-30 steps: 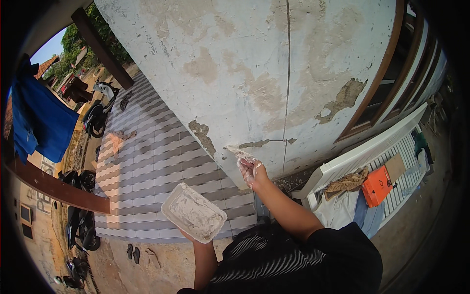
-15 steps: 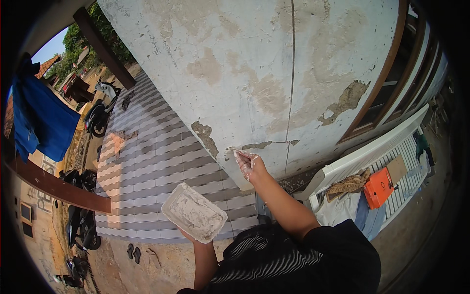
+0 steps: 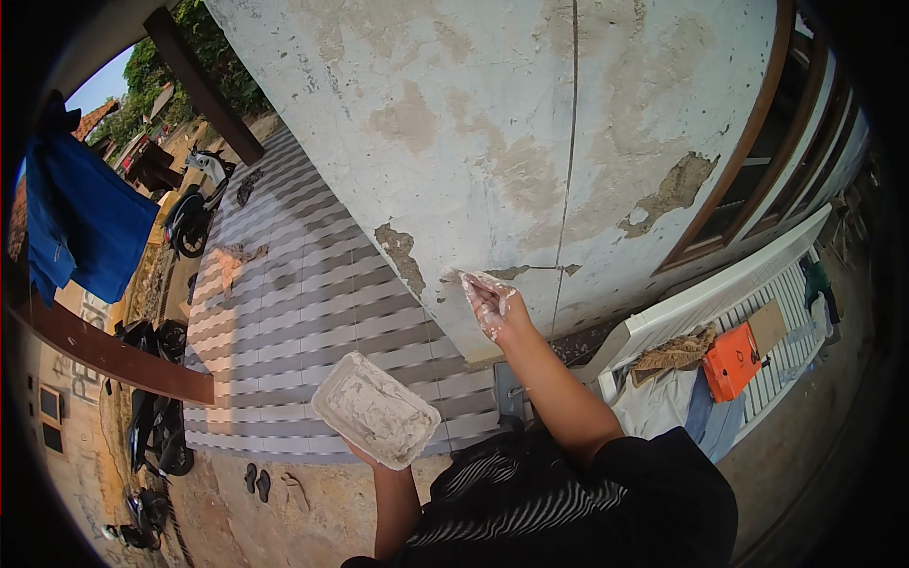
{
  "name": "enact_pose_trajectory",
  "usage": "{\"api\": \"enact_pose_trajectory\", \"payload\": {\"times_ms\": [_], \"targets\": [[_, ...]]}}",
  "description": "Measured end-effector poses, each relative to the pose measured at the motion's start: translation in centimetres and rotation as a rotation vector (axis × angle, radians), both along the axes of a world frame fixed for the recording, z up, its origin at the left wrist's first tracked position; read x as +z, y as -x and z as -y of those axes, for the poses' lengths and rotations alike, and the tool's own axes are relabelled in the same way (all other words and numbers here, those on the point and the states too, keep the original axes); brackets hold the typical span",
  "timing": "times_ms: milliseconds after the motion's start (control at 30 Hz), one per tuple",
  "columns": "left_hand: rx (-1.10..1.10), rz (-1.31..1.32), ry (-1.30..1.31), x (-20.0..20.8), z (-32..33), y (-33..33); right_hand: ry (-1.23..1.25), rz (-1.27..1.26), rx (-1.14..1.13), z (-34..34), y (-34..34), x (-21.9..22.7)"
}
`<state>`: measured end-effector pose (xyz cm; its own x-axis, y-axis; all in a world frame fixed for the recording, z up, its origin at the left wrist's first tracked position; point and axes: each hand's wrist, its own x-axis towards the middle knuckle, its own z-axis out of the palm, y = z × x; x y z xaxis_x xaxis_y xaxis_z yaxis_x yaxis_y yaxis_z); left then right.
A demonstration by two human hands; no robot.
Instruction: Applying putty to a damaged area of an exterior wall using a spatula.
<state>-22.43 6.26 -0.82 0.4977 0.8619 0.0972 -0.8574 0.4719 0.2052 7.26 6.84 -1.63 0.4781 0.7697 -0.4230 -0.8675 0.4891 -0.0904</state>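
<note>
At the low corner of the wall (image 3: 530, 133), the right hand (image 3: 490, 301) is pressed on the plaster. The hand is smeared with pale paste, and its fingers (image 3: 476, 284) are bunched up against a chipped spot where the grey paint has come off. Whether the fingers pinch a small tool or only paste, I cannot tell. A thin crack runs up the wall just right of the hand.

The left hand (image 3: 365, 452) is lower down and well apart from the wall. It grasps a tray (image 3: 376, 409) from below, so only a bit of the hand shows under it. The tray is pale, with round corners, and it is tilted. It has pale paste smeared inside.

Under the tray lies a floor (image 3: 284, 312) with grey and white stripes. At the near edge of the floor, a pair of sandals (image 3: 257, 483) rests on the dirt.

To the right, by the foot of the wall, stands a white bench (image 3: 720, 293). On it lie a brown rag (image 3: 674, 352) and an orange box (image 3: 731, 362), close beside each other.

Far left, a blue cloth (image 3: 80, 222) hangs up high, and motorbikes (image 3: 194, 213) are parked near the far edge of the floor
</note>
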Motion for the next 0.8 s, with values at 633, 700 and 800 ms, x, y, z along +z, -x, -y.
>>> {"api": "enact_pose_trajectory", "payload": {"times_ms": [633,700,800], "targets": [[0.072,-0.029,0.03,-0.5,-0.7,0.6,0.017,0.006,0.079,-1.4,3.0,-1.7],[0.077,-0.033,0.031,-0.5,-0.9,0.4,-0.005,-0.003,0.05,-1.6,2.6,-1.2],[0.071,-0.047,0.011,-0.4,-1.0,0.3,-0.036,0.008,0.048,-1.6,1.7,-0.3]]}}
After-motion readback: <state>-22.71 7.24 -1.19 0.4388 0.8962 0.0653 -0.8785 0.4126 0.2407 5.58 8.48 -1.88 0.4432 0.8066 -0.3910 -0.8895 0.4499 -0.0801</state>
